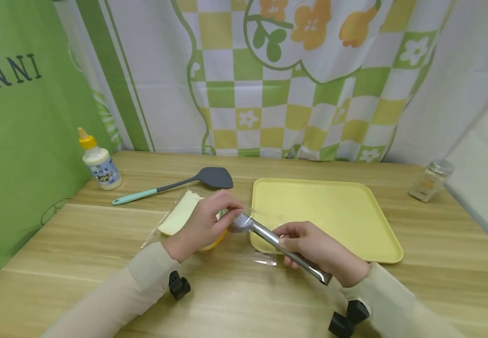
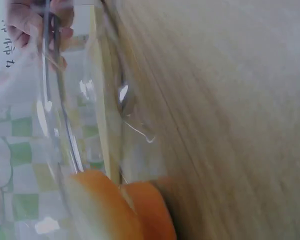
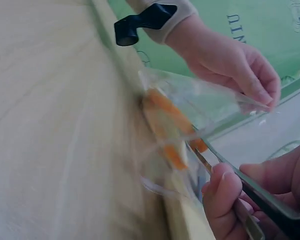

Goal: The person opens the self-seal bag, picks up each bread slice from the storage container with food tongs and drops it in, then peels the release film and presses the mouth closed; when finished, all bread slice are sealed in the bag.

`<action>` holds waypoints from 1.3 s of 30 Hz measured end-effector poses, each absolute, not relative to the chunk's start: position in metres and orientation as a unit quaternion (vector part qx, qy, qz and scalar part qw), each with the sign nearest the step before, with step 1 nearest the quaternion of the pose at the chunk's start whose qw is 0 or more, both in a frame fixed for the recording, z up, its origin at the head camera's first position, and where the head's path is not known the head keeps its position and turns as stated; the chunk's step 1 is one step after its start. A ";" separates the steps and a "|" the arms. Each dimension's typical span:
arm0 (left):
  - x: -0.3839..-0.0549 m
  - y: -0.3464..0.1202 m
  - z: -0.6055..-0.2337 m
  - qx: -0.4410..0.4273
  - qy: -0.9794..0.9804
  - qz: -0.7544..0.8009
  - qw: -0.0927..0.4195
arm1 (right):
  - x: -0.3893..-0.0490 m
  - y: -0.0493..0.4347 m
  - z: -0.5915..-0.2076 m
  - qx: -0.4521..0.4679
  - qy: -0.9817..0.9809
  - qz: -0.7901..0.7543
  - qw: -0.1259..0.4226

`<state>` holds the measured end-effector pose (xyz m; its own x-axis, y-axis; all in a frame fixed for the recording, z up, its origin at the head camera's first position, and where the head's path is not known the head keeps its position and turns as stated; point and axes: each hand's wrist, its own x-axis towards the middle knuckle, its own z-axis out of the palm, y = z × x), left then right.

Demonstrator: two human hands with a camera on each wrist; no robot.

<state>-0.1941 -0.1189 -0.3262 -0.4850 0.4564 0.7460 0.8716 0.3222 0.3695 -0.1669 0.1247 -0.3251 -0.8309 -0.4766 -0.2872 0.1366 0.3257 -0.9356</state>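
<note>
My left hand [image 1: 203, 223] pinches the upper edge of a clear plastic bag [image 3: 200, 97], lifting its mouth. Inside the bag lie bread slices [image 1: 185, 213] with pale faces and orange-brown crusts, on the table left of centre. Metal tongs [image 1: 267, 234] are held by my right hand [image 1: 316, 246], fingers and thumb around their arms. The tongs point left into the bag mouth. In the right wrist view their tips reach the bread crust [image 3: 172, 115]; whether they grip a slice I cannot tell. My left fingers partly cover the bread in the head view.
A yellow tray [image 1: 320, 206] lies right of the bag. Behind the bread is a spatula [image 1: 176, 183] with a mint handle. A squeeze bottle [image 1: 102, 166] stands at the far left, a spice jar [image 1: 431, 180] at the far right. A patterned curtain [image 1: 278, 112] hangs behind the table.
</note>
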 end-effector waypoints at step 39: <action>-0.193 -0.128 -0.340 -0.349 -0.798 -0.424 0.248 | -0.155 0.181 -0.320 -0.162 0.765 -0.567 0.259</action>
